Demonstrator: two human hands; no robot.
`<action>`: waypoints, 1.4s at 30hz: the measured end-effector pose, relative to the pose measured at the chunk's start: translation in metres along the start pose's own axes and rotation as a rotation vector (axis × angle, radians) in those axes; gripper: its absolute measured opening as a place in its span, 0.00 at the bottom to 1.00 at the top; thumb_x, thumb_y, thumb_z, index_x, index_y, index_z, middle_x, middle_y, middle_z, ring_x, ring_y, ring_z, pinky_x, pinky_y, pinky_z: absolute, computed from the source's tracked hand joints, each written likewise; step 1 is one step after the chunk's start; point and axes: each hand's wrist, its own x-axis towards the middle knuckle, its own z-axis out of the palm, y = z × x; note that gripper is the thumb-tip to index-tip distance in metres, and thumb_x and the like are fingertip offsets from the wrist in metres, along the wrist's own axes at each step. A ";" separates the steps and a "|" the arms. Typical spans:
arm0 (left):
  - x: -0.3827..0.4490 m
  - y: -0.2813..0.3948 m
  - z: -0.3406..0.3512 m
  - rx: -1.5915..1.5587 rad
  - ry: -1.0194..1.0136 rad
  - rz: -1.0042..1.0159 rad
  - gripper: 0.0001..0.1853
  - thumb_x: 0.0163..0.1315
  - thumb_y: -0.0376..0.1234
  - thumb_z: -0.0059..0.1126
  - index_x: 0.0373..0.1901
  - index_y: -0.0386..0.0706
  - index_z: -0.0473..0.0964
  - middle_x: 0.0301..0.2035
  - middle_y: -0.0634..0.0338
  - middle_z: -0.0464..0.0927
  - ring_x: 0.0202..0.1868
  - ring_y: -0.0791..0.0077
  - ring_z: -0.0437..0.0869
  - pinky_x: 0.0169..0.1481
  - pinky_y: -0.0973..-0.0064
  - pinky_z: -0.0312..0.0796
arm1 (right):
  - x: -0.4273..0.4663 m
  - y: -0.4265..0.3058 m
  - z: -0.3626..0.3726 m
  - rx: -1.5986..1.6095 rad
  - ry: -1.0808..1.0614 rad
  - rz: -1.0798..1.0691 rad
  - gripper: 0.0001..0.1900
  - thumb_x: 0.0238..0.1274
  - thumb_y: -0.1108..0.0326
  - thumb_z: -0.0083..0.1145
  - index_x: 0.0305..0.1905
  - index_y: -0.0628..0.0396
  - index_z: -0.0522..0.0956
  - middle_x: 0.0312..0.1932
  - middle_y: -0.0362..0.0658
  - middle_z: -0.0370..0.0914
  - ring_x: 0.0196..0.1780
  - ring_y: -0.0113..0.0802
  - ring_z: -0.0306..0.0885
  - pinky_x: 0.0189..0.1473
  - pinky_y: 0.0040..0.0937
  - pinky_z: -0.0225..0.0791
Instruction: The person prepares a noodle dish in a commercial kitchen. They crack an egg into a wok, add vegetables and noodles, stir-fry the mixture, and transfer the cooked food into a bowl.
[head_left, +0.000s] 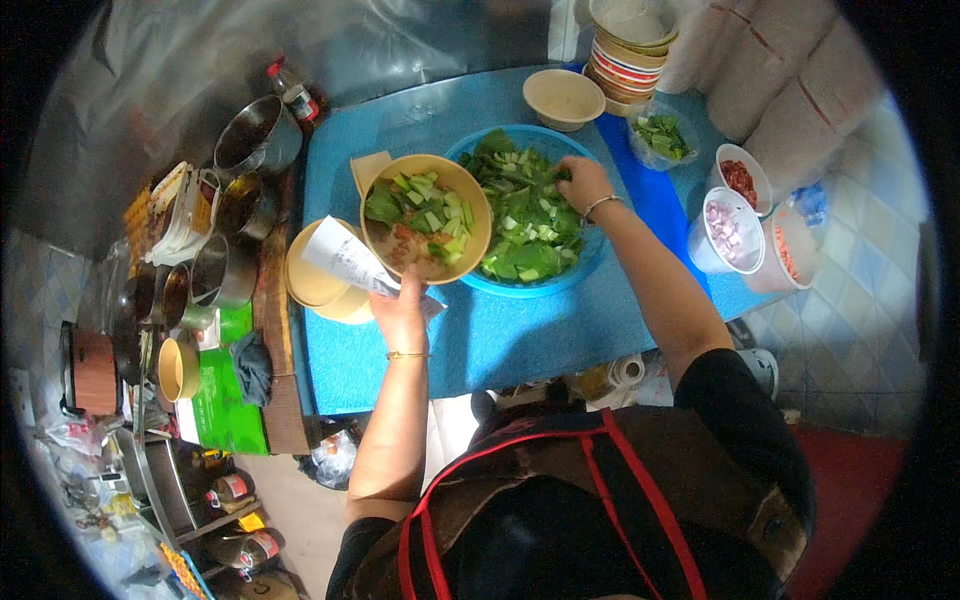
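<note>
My left hand (401, 307) grips the near rim of a yellow paper bowl (484, 240), thumb on its inner edge. Chopped leafy greens (427, 206) and a reddish-brown topping (416, 244) lie in the bowl. A printed paper slip (341, 255) is also pinched under that hand. A blue plastic basin (517, 289) full of cut leafy greens (525, 217) stands to the right, partly behind the bowl. My right hand (585, 184) reaches over the basin's right side, its fingers curled down onto the greens; whether they hold any is hidden.
More yellow bowls (307, 281) sit left on the blue table (502, 337). A pale bowl (562, 94) and a bowl stack (626, 67) stand behind. Tubs of chopped onion (724, 240), diced carrot (787, 259) and red pieces (739, 184) line the right. Metal pots (259, 142) crowd the left.
</note>
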 end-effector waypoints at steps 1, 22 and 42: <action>0.000 0.001 0.003 0.002 -0.006 0.000 0.17 0.53 0.32 0.53 0.43 0.37 0.65 0.37 0.57 0.73 0.34 0.71 0.75 0.34 0.77 0.71 | 0.002 -0.014 -0.016 0.078 0.038 -0.011 0.11 0.44 0.69 0.53 0.36 0.58 0.75 0.33 0.54 0.75 0.39 0.48 0.73 0.41 0.39 0.67; -0.019 0.014 0.082 -0.255 -0.378 -0.294 0.22 0.55 0.35 0.48 0.51 0.37 0.61 0.44 0.53 0.69 0.42 0.62 0.74 0.37 0.64 0.73 | -0.076 -0.021 -0.084 0.178 0.479 -0.302 0.05 0.46 0.66 0.52 0.27 0.52 0.76 0.29 0.41 0.73 0.38 0.38 0.70 0.41 0.35 0.64; -0.099 -0.022 0.238 -0.102 -0.703 -0.372 0.20 0.54 0.33 0.49 0.49 0.36 0.63 0.41 0.54 0.71 0.40 0.66 0.75 0.39 0.70 0.72 | -0.162 0.283 -0.177 -0.326 -0.062 0.771 0.12 0.49 0.60 0.49 0.41 0.44 0.75 0.47 0.47 0.72 0.50 0.41 0.70 0.50 0.36 0.63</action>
